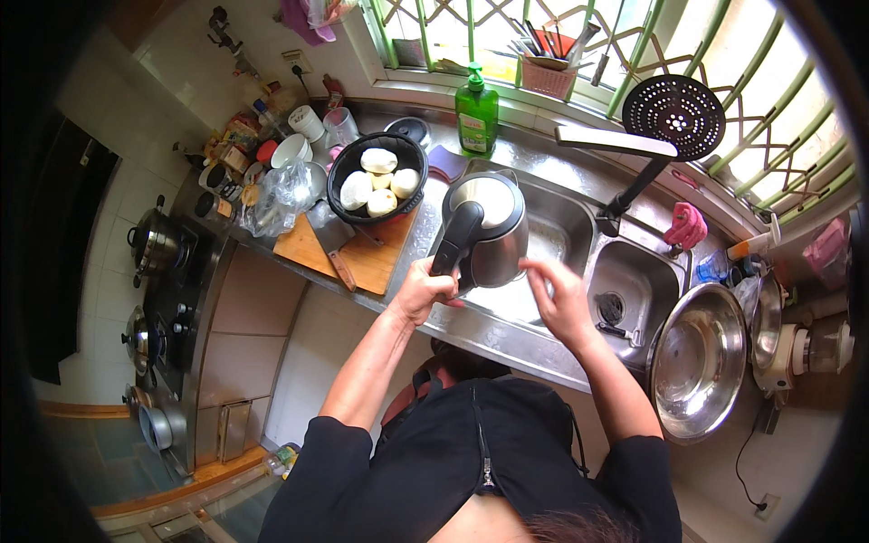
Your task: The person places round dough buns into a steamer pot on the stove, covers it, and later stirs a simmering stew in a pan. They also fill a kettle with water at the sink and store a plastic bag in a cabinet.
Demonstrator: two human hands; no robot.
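Note:
My left hand (pixel 429 290) grips the black handle of a stainless steel electric kettle (pixel 504 254), held over the left part of the sink (pixel 574 224). Close to the kettle's right side is my right hand (pixel 558 292), its fingers apart and partly curled; whether a fingertip touches the steel I cannot tell. To the left, a black bowl (pixel 339 197) holds several pale, rounded pieces of food (pixel 379 161) and stands partly on a wooden cutting board (pixel 380 265). A cleaver (pixel 333 234) with a wooden handle lies on the board, beside the bowl.
A green pump bottle (pixel 477 115) stands behind the kettle. The black faucet (pixel 621 203) rises behind the sink divider. A large steel basin (pixel 703 360) leans at the right. Jars, bowls and a plastic bag (pixel 278 197) crowd the left counter; a pot (pixel 159 241) sits on the stove.

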